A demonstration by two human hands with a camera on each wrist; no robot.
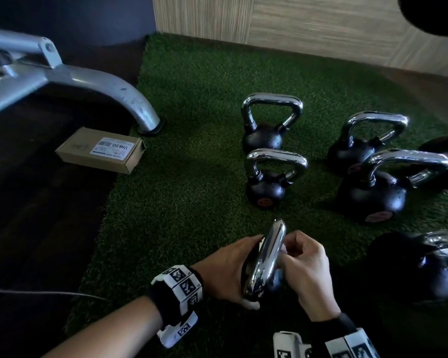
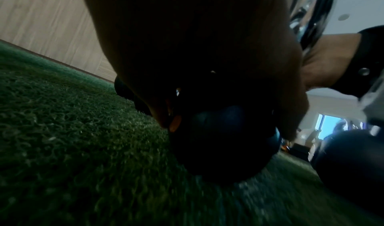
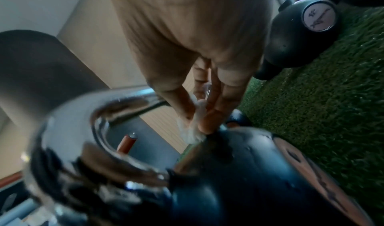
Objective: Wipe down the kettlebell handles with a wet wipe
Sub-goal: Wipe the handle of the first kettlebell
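Near the front edge of the green turf mat point(image 1: 186, 140), the left hand point(image 1: 228, 270) cups the black body of a kettlebell point(image 3: 239, 180), fingers curled round it. The right hand point(image 1: 308, 275) pinches a crumpled wet wipe point(image 3: 193, 127) against the chrome handle point(image 1: 267, 259) — right where the handle meets the body. Four more kettlebells point(image 1: 265, 171) stand upright toward the mat's middle and right edge. A cardboard box point(image 1: 101, 149) lies just off the left edge, beside a grey metal frame leg point(image 1: 109, 86).

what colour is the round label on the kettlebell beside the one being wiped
White with dark markings; the label shows best in the right wrist view.
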